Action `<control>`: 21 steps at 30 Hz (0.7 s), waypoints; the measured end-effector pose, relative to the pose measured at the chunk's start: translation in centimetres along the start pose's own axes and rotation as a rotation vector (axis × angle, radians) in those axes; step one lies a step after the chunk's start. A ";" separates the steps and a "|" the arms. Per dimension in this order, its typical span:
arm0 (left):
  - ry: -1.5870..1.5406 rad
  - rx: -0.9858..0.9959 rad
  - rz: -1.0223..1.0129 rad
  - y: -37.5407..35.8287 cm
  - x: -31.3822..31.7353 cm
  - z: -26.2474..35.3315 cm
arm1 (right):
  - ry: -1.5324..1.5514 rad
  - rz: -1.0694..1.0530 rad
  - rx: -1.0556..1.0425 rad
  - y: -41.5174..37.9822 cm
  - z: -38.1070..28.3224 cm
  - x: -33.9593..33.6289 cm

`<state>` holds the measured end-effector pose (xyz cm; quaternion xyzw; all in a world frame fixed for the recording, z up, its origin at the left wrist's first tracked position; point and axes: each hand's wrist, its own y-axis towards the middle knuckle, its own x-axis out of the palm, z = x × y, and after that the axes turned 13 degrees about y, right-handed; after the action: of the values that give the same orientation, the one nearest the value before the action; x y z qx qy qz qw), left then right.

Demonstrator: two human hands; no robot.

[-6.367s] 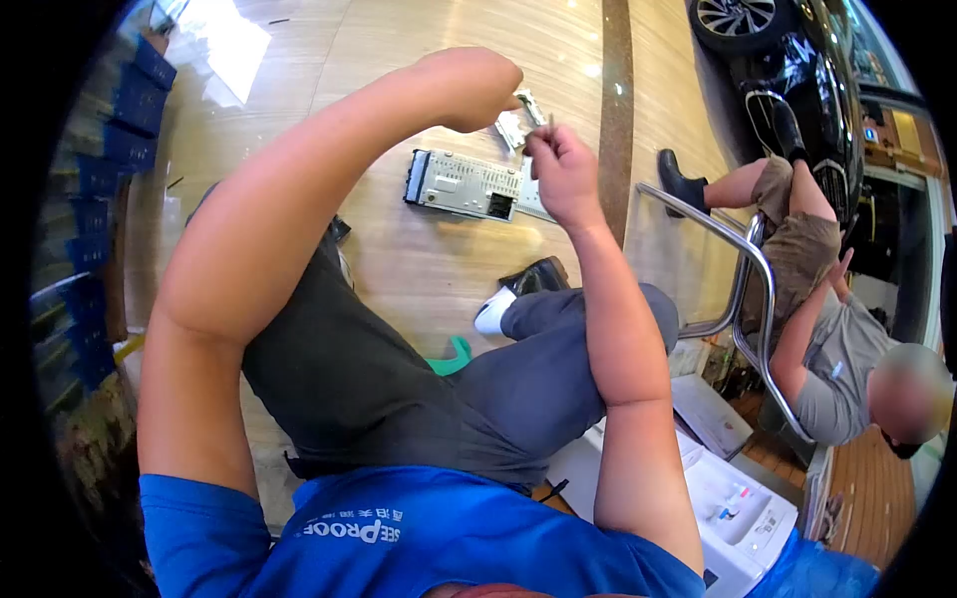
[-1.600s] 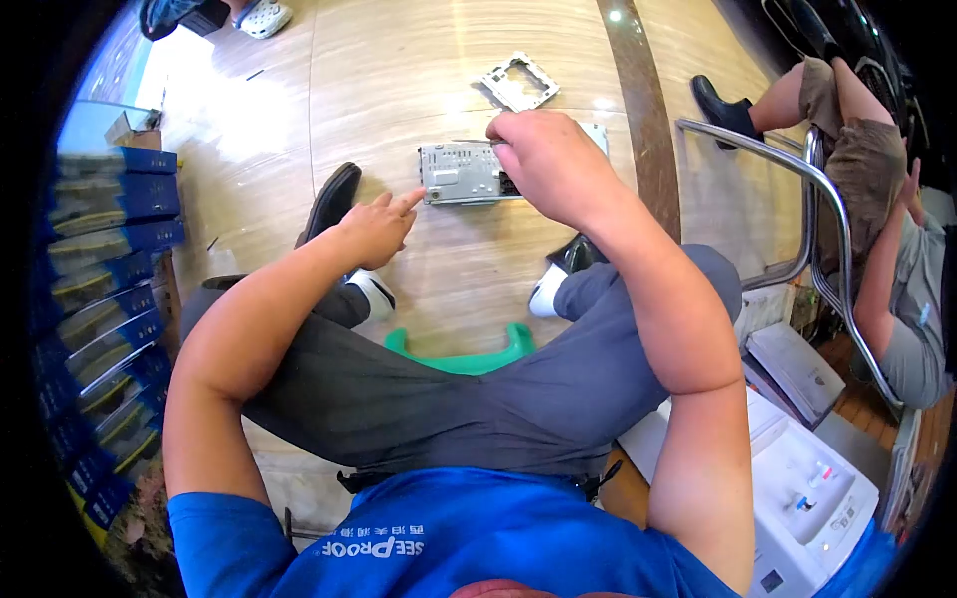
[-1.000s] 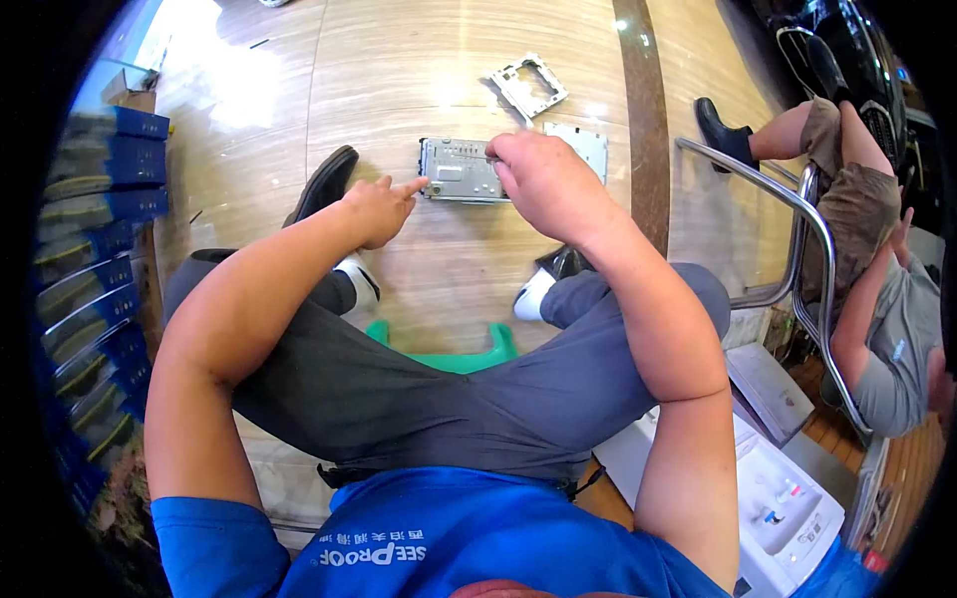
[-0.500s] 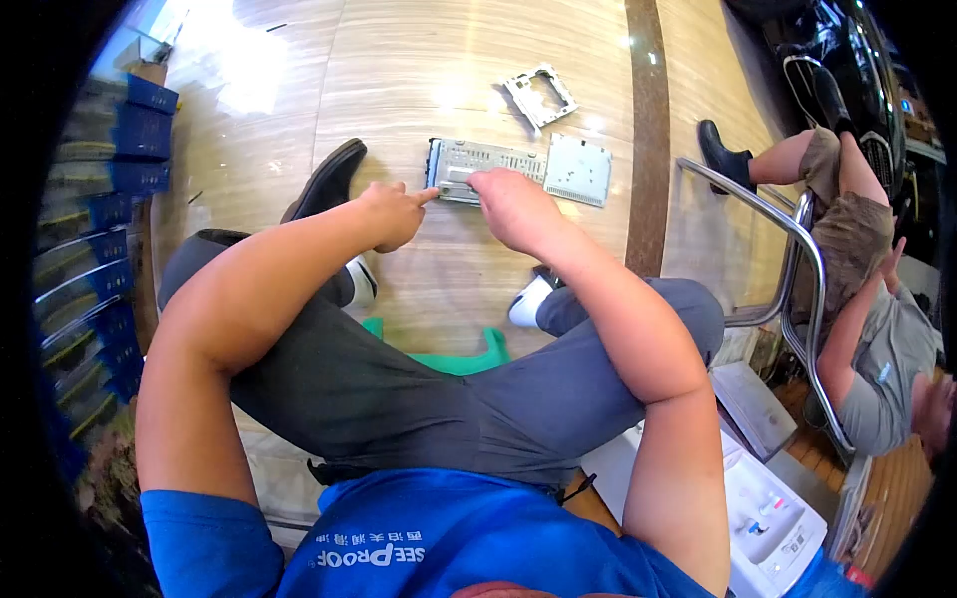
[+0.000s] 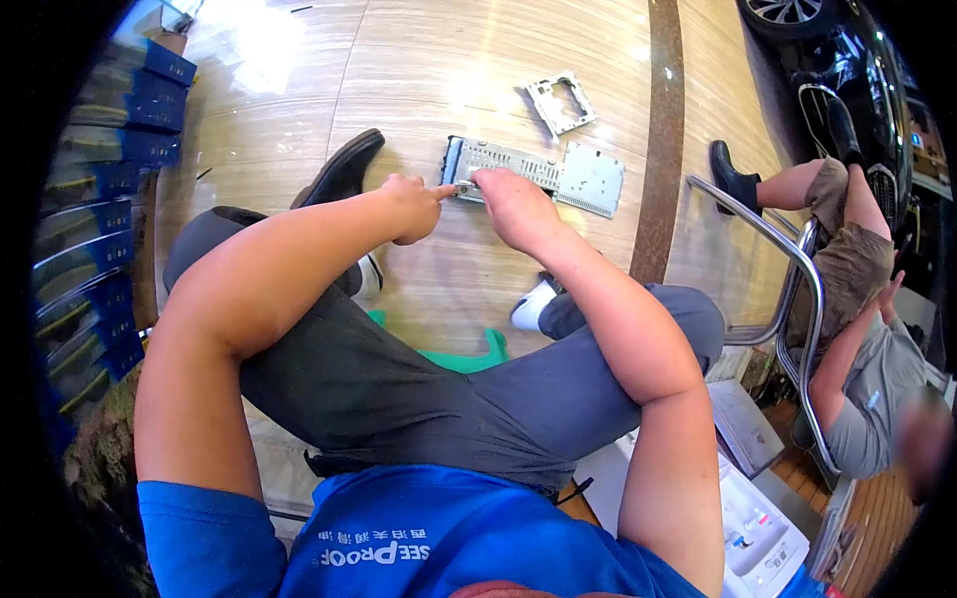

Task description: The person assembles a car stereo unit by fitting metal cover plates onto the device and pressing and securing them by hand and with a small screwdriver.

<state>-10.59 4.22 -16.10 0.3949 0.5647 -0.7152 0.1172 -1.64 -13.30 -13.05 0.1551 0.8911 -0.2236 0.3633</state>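
A grey metal electronic unit [image 5: 508,164] lies on the wooden floor [image 5: 429,60] in front of my feet. My left hand [image 5: 411,204] points its index finger at the unit's near left corner and touches it. My right hand [image 5: 513,204] rests on the unit's near edge, fingers curled, apparently pinching something small and thin that I cannot make out. A flat metal cover plate [image 5: 592,180] lies against the unit's right end. A separate metal frame [image 5: 561,102] lies further away on the floor.
I sit on a green stool [image 5: 454,354]. Blue boxes [image 5: 110,110] are stacked at the left. A chrome chair frame [image 5: 788,269] and a seated person [image 5: 847,329] are at the right, a black car [image 5: 847,70] beyond. A white device [image 5: 753,518] stands at my right.
Earlier both hands were raised, handling a small metal piece. They then came down to the unit; my right hand slid from its right end to its near left edge beside my left index finger.
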 end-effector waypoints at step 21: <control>0.003 -0.005 -0.075 -1.0 -1.8 0.2 | -0.019 0.031 -0.063 0.2 -0.2 0.2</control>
<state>-10.07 3.90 -14.13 0.3742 0.5810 -0.7171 0.0902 -1.84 -13.03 -13.12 0.1553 0.8916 -0.1910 0.3800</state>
